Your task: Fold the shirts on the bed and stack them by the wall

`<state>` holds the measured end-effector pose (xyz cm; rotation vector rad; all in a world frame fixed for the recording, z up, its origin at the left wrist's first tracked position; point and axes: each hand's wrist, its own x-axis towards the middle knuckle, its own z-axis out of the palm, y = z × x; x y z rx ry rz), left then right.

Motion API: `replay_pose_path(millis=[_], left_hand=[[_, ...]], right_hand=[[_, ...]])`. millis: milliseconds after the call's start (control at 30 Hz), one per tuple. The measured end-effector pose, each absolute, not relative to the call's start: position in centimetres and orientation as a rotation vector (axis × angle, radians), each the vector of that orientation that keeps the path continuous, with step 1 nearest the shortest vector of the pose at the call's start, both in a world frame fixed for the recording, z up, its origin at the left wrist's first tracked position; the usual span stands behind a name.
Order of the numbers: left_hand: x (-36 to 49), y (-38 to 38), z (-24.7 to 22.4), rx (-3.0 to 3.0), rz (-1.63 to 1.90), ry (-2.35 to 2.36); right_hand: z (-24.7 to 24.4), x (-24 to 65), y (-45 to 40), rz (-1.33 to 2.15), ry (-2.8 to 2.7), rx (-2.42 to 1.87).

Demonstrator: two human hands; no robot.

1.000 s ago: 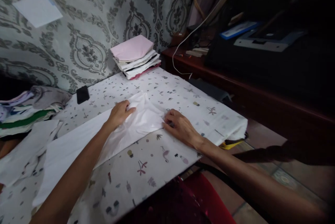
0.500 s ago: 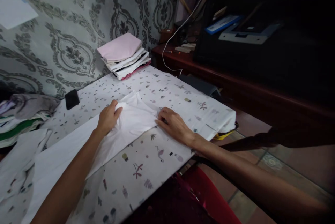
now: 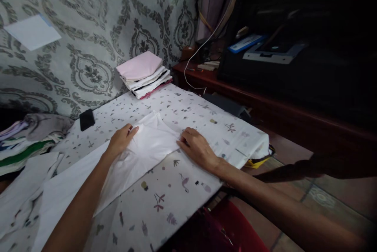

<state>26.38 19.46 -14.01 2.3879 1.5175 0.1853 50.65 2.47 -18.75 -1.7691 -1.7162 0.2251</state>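
Note:
A thin white garment point(image 3: 153, 138) lies stretched along the printed cover of the table, partly beneath my left forearm. Creases run across its narrower far end. My left hand point(image 3: 120, 142) is closed on its upper edge, with thumb and fingers pinching a fold. At the right end of the cloth, my right hand point(image 3: 200, 150) rests low on the table, its curled fingers gripping the garment's edge. The fingertips there are partly hidden.
A stack of folded clothes point(image 3: 144, 73) stands by the patterned wall. A black phone point(image 3: 87, 119) lies at the table's left, near heaped clothes point(image 3: 32, 142). A white cable point(image 3: 188, 63) hangs by the dark red desk point(image 3: 265, 106). A red chair point(image 3: 235, 224) is below the table edge.
The view has tilted up slightly, so things sit lower in the picture. Both hands keep their hold on the white garment, which looks a little smoother between them.

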Motion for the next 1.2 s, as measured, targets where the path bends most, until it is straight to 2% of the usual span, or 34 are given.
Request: replay_pose_path(millis=[267,400,567,800,1000,1200], left_hand=[[23.7,19.5,-12.7,2.013,0.163,1.324],[23.4,19.1,-13.7,2.124,0.340,1.337],[23.0,18.9,-14.3,2.296,0.306,1.433],[24.6,20.6,-14.0,2.134,0.345,1.611],[26.6,22.0,-14.8,2.152,0.362,1.562],[26.7,21.6,-16.0,2.255,0.545,1.485]], right_hand=[[-18.8,50.8,2.6,0.312,-1.711,-1.770],[-18.8,50.8,2.5,0.320,-1.713,-1.742],[-18.0,50.6,2.2,0.341,-1.683,-1.765],[-17.0,51.1,1.7,0.463,-1.604,-1.686],[-17.8,51.3,2.0,0.487,-1.629,-1.706],[-18.2,51.3,1.9,0.470,-1.541,-1.675]])
